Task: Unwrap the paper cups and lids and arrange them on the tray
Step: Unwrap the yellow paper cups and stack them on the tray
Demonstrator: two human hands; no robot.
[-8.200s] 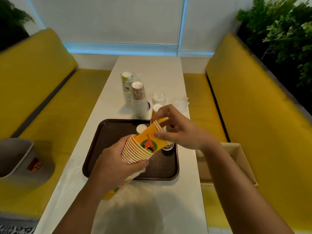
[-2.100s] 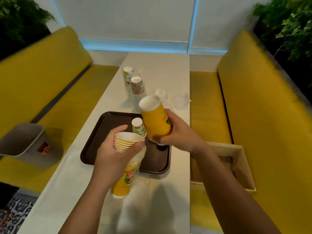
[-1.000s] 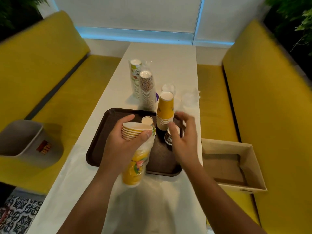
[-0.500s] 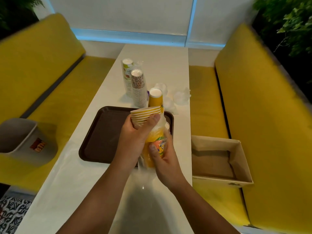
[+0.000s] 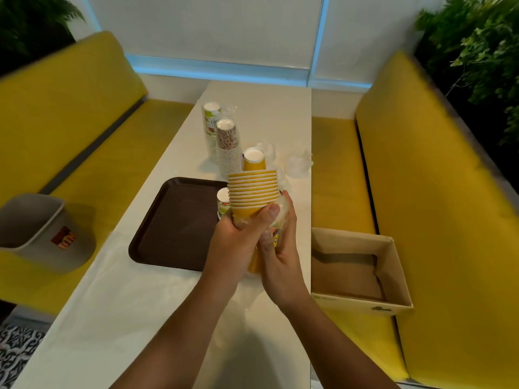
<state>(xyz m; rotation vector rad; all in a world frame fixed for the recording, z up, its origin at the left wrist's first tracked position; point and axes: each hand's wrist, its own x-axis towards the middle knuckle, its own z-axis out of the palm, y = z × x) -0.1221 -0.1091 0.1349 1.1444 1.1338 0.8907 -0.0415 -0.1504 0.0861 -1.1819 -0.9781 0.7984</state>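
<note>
Yellow stacked paper cups (image 5: 253, 189), gripped by left hand (image 5: 236, 242) and right hand (image 5: 282, 256) (clear plastic wrap (image 5: 281, 206) bunched between); a hard tug could spill them.

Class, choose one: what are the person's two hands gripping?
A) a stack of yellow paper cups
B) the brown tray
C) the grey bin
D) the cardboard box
A: the left hand and the right hand both curl round the stack of yellow cups.
</note>
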